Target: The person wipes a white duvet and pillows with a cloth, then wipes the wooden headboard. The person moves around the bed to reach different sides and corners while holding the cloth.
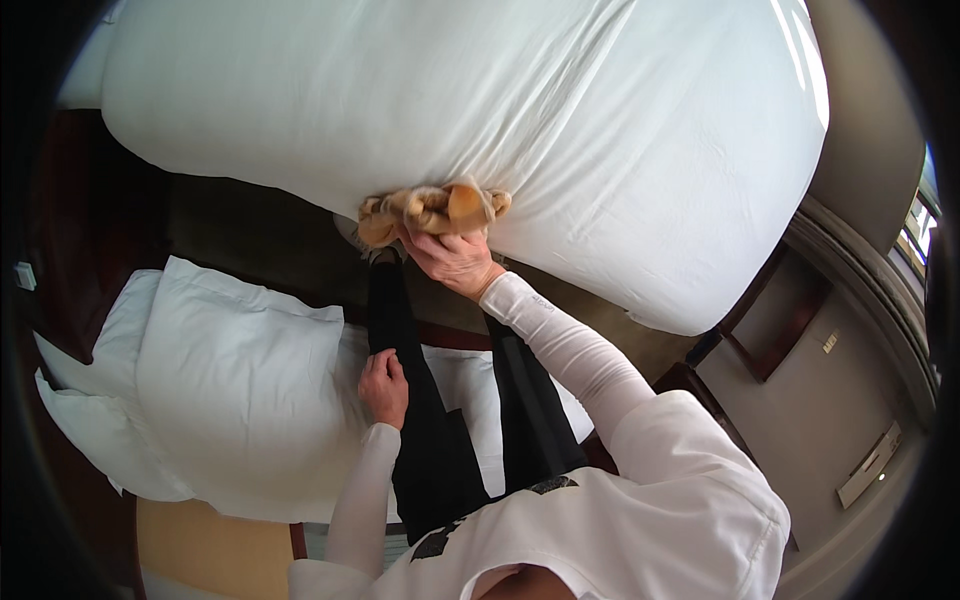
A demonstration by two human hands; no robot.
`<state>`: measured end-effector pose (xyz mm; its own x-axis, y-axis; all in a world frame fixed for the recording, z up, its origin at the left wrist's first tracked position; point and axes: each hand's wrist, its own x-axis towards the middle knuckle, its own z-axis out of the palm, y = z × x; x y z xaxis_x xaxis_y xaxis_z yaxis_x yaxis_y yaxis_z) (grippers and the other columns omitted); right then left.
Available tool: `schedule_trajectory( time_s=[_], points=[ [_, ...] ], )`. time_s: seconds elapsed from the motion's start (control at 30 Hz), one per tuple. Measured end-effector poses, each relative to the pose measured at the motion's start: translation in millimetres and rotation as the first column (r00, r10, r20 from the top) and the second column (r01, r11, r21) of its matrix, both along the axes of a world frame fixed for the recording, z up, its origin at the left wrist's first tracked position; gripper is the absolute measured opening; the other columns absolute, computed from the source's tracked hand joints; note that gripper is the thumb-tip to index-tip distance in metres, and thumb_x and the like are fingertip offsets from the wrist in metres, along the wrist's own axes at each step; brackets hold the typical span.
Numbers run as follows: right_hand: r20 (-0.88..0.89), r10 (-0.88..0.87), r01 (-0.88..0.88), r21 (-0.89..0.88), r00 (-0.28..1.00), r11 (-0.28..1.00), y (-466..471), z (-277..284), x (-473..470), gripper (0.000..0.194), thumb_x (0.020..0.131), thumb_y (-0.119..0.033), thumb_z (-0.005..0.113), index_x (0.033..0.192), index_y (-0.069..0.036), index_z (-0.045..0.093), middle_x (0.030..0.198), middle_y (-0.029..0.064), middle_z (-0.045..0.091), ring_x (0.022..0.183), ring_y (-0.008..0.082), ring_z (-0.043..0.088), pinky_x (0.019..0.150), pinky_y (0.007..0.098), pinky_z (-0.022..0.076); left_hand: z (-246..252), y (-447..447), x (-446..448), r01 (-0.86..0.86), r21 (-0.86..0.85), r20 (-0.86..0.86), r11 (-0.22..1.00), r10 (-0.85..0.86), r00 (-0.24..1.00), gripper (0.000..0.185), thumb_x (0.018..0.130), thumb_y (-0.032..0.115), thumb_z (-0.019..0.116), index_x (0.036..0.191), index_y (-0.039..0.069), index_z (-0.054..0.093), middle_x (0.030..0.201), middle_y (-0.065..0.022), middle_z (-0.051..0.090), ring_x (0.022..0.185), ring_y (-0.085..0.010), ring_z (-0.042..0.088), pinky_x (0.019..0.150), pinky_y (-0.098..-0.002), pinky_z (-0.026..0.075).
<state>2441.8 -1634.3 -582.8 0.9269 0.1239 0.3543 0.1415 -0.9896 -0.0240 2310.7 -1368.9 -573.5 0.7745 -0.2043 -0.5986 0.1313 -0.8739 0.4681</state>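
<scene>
My right hand grips a bunched tan cloth with frayed edges. The cloth presses against the near side of a bed covered in a white sheet. Creases in the sheet run up and to the right from the cloth. Lower down, my left hand rests at my black-trousered leg, fingers curled together and nothing visible in them. Part of its fingers is turned out of sight.
Behind my legs stands a second bed with white pillows. A strip of dark floor runs between the beds. Dark wood furniture stands at left. At right are a wall with a dark-framed panel and a window.
</scene>
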Motion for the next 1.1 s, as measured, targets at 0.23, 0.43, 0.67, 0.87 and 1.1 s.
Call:
schedule_trajectory(
  time_s=[0.23,0.43,0.67,0.87,1.1],
  points=[
    [-0.092,0.142,-0.146,-0.045,0.986,0.988,25,-97,-65,0.022,0.082,-0.024,0.059,0.097,-0.014,0.072,0.109,0.002,0.068,0.109,0.0187,0.06,0.07,0.0242,0.0498,3,4,6,0.027,0.012,-0.011,1.0,-0.027,1.0,0.01,0.091,0.01,0.063,0.1,0.008,0.069,0.09,-0.01,0.068,0.078,-0.0312,0.065,0.067,-0.0409,0.052],
    [-0.908,0.007,0.805,0.374,0.418,0.46,31,-181,-124,0.047,0.085,0.001,0.052,0.128,-0.014,0.063,0.131,0.008,0.062,0.12,0.0335,0.057,0.103,0.0451,0.0455,7,8,8,0.062,0.02,0.021,0.998,-0.063,0.998,0.011,0.09,0.009,0.064,0.099,0.009,0.07,0.089,-0.01,0.068,0.077,-0.031,0.065,0.065,-0.0408,0.052],
    [-0.855,0.139,0.292,0.317,0.499,0.902,5,-77,-216,0.04,0.077,-0.02,0.067,0.117,-0.012,0.07,0.127,0.0027,0.063,0.108,0.027,0.058,0.087,0.0372,0.0474,-5,19,-1,0.112,0.058,-0.017,0.992,-0.111,0.994,0.012,0.092,0.012,0.061,0.101,0.008,0.069,0.092,-0.0117,0.069,0.081,-0.0334,0.066,0.068,-0.0418,0.052],
    [-0.05,0.255,-0.21,0.425,0.966,0.88,-10,85,-170,0.026,0.077,-0.02,0.066,0.101,-0.016,0.073,0.13,-0.0014,0.064,0.092,0.0135,0.054,0.067,0.0244,0.0354,-9,20,-7,0.01,-0.168,-0.05,0.986,-0.018,0.999,0.015,0.091,0.016,0.062,0.1,0.007,0.069,0.094,-0.0111,0.07,0.085,-0.0345,0.066,0.072,-0.0412,0.052],
    [-0.401,0.311,-0.379,-0.102,0.862,0.92,-100,-116,-216,0.019,0.086,-0.021,0.057,0.098,-0.014,0.07,0.121,0.001,0.063,0.11,0.0158,0.058,0.087,0.0307,0.0534,-1,-7,2,0.277,0.118,-0.02,0.953,-0.277,0.961,0.012,0.092,0.012,0.061,0.099,0.008,0.069,0.092,-0.0113,0.07,0.082,-0.034,0.066,0.07,-0.0422,0.052]
  ],
)
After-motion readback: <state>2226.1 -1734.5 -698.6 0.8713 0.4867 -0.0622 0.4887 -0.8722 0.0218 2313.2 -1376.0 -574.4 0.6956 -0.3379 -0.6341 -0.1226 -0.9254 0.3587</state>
